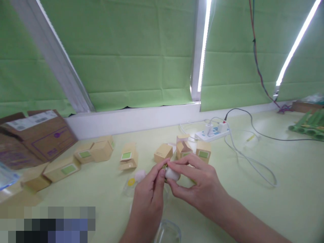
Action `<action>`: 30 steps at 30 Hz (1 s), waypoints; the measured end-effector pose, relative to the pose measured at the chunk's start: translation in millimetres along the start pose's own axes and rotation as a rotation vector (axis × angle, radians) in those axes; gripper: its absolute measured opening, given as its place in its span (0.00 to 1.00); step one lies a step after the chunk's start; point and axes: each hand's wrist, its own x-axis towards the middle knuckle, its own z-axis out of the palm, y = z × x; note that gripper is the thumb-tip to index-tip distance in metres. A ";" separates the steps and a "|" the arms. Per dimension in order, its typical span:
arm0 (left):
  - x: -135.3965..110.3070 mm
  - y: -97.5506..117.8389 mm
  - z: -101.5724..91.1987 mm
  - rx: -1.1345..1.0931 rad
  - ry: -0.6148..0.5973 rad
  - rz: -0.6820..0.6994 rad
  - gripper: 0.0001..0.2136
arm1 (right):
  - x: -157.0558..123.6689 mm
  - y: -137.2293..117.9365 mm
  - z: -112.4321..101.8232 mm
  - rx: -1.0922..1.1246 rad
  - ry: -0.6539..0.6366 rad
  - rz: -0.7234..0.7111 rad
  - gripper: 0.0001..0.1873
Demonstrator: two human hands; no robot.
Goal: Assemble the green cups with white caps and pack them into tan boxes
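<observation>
Green blinds (126,50), white sill (139,118), pale green table (291,175), daylight strips (204,44).

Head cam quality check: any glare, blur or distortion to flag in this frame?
Head view: light strips between the green blinds are blown out to white; the window frames lean, which looks like wide-angle distortion; the whole frame is soft, so the white object pinched by the left hand and right hand lacks detail; shadows on the table are faint; a pixelated patch sits bottom left.
</observation>
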 end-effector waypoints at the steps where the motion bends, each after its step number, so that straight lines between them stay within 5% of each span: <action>1: 0.3 0.2 -0.2 -0.015 0.000 -0.009 0.20 | -0.6 1.1 0.1 0.005 0.002 -0.002 0.16; 24: 5.7 0.4 -3.8 -0.476 -0.159 -0.168 0.19 | -5.5 12.6 -4.5 0.027 -0.069 -0.019 0.18; 30: 5.9 5.0 -5.3 -0.407 -0.142 -0.119 0.21 | -4.9 12.2 -5.3 0.028 -0.053 0.009 0.17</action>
